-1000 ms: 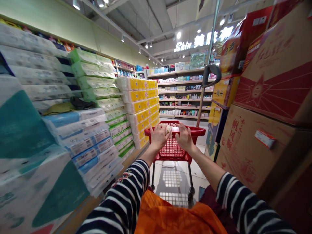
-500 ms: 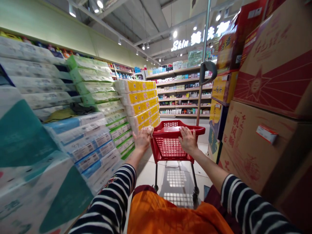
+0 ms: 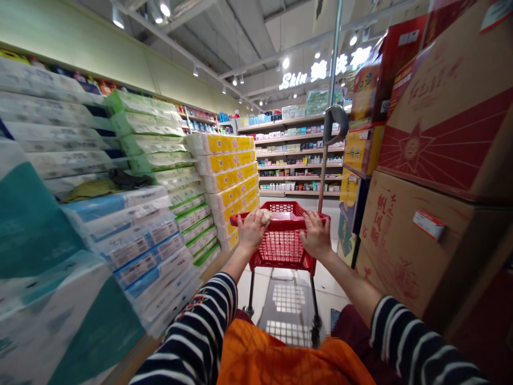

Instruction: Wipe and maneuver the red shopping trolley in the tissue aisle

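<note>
A red shopping cart [image 3: 282,251] stands in front of me, its red handle [image 3: 294,221] running across the middle of the view. My left hand [image 3: 251,232] is closed at the left part of the handle. A crumpled whitish wad [image 3: 264,216], perhaps cloth or tissue, shows between its thumb and fingers, against the bar. Near the other end, my right hand [image 3: 316,235] curls its fingers over the handle. Through the mesh no goods can be made out in the basket.
Stacked tissue packs [image 3: 228,166] line the left side, with dark and olive gloves or cloths [image 3: 100,187] lying on one stack. Cardboard boxes [image 3: 420,240] rise on the right, beside a metal pole with a grey grip [image 3: 335,125]. Shelves of small goods [image 3: 300,155] stand ahead.
My left hand has moved rightward from the handle's left end onto the bar, still with the whitish wad. The cart has turned slightly, and my right hand has shifted a little right with it.
</note>
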### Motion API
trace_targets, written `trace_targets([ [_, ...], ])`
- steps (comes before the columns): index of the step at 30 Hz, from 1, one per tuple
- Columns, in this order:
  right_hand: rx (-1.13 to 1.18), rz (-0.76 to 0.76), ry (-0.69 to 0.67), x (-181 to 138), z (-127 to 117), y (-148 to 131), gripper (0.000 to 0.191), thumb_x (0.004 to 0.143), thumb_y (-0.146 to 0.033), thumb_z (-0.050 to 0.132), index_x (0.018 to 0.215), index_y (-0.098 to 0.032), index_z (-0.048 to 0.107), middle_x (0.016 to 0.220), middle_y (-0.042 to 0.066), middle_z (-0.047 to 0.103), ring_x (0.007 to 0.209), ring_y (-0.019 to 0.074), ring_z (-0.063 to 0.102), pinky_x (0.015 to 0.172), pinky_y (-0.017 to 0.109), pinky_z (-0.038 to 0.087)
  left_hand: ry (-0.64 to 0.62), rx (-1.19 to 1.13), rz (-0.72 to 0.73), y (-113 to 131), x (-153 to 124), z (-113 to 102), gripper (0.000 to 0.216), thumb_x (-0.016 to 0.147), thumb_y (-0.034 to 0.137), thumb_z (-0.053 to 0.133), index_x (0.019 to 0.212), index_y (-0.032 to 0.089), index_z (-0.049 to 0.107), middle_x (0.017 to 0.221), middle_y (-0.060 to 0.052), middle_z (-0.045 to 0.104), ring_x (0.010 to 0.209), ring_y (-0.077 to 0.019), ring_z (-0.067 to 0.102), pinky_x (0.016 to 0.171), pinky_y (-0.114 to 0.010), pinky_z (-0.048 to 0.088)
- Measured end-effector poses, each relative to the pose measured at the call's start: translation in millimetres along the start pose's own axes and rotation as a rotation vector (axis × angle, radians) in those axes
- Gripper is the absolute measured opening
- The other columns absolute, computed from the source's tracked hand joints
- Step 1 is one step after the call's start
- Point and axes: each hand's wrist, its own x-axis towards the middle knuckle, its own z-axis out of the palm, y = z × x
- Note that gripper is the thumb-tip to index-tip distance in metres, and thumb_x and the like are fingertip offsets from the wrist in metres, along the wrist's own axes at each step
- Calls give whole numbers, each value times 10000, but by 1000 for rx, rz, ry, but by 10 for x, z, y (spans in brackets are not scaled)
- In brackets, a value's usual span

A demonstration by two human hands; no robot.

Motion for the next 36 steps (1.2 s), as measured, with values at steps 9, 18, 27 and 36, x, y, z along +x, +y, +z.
trace_targets([
  [9,81,-36,28,-29,15,184,554,752,-173,414,1294,-61,424,1279,166,519,1233,270,401,1057,502,200,-32,12,162,525,111,87,421,874,286,393,1288,231,443,1392,-91,436,1278,-242,381,1084,-548,170],
  [18,115,-47,37,-87,42,244,601,709,-127,401,1308,-78,406,1268,148,524,1241,253,388,1085,492,147,-39,-73,226,940,176,225,445,890,266,354,1328,215,414,1402,-69,433,1313,-215,344,1079,-476,255],
  [27,236,24,5,6,1,271,581,693,-110,379,1267,-82,462,1254,139,552,1206,246,441,1077,474,149,-40,-51,90,552,215,244,438,881,268,367,1310,218,441,1402,-84,430,1285,-241,383,1079,-549,206],
  [36,314,40,-3,74,-70,196,525,733,-114,375,1245,-116,490,1173,115,610,1133,222,499,1035,426,241,-118,-120,297,1059,233,215,404,872,196,365,1260,206,476,1362,-91,476,1252,-227,417,1075,-539,231],
])
